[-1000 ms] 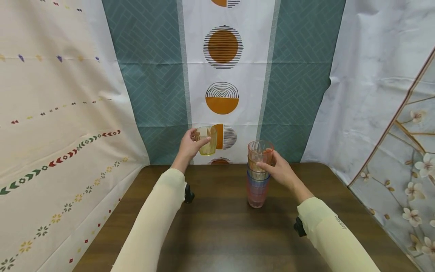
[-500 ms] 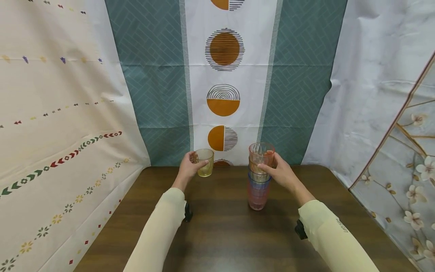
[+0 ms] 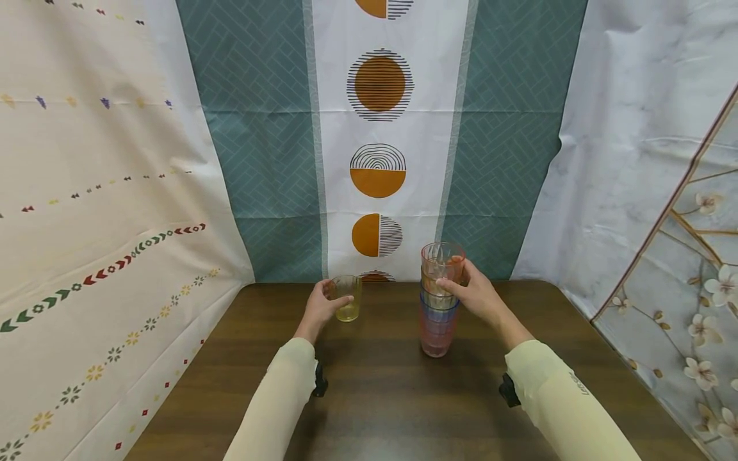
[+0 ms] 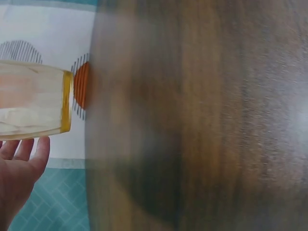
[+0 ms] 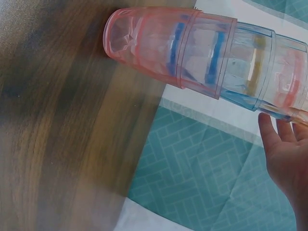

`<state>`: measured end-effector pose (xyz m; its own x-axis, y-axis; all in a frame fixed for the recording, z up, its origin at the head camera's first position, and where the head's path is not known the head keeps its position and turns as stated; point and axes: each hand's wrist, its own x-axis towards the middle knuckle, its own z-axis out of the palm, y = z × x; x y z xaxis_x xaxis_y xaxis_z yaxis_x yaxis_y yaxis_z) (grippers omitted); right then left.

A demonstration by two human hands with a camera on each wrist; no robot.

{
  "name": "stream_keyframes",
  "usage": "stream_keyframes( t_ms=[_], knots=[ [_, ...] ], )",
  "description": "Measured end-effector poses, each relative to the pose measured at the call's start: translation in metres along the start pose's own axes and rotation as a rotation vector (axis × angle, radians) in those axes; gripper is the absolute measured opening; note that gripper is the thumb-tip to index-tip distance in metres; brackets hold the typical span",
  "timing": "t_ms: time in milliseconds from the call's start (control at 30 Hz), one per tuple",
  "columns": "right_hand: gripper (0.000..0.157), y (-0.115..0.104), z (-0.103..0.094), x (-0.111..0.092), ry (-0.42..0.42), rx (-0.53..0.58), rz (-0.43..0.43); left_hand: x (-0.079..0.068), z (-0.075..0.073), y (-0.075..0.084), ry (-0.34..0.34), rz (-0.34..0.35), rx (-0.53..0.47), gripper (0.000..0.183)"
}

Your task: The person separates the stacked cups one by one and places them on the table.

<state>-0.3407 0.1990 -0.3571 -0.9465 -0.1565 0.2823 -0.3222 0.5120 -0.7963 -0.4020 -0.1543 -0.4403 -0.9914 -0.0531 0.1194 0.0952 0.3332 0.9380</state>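
Note:
My left hand holds a clear yellow tumbler, upright, at the back of the table. In the left wrist view the fingers lie along the side of the tumbler; whether its base touches the table I cannot tell. To its right, my right hand grips the upper part of an upright stack of nested tumblers. The stack has a reddish rim on top, a blue rim midway and pink at the bottom. In the right wrist view the pink bottom tumbler appears over the wood.
Both arms reach over a dark brown wooden table. A green and white patterned cloth hangs right behind its back edge. More cloths hang at the left and right.
My left hand has come down with the yellow tumbler, from in front of the hanging cloth to the table's back part. The right hand and the stack stay in place.

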Motion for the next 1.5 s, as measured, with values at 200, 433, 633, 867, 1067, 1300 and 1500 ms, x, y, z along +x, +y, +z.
stream_keyframes(
  t_ms=[200,433,633,867,1067,1300,1500],
  knots=[
    [0.076,0.0,0.0,0.001,-0.004,0.007,-0.008,-0.004,0.002,-0.011,-0.013,-0.021,0.0,0.085],
    [0.075,0.0,0.0,0.0,-0.004,0.003,-0.001,-0.007,0.007,-0.02,-0.024,-0.035,-0.01,0.084],
    [0.078,0.0,0.0,0.0,-0.004,-0.001,0.012,-0.013,0.009,-0.024,-0.052,-0.055,-0.001,0.084],
    [0.079,0.0,0.0,0.0,-0.005,0.011,0.008,-0.016,0.012,-0.028,-0.063,-0.072,-0.011,0.083],
    [0.08,-0.002,0.0,-0.001,-0.005,0.02,0.011,-0.015,0.014,-0.03,-0.066,-0.069,-0.023,0.087],
    [0.08,0.0,0.0,-0.002,-0.004,0.022,0.016,-0.01,0.011,-0.026,-0.075,-0.085,0.009,0.102],
    [0.076,-0.006,0.0,-0.004,-0.013,0.04,0.027,-0.005,-0.002,-0.003,-0.068,-0.079,0.023,0.104]
  ],
)
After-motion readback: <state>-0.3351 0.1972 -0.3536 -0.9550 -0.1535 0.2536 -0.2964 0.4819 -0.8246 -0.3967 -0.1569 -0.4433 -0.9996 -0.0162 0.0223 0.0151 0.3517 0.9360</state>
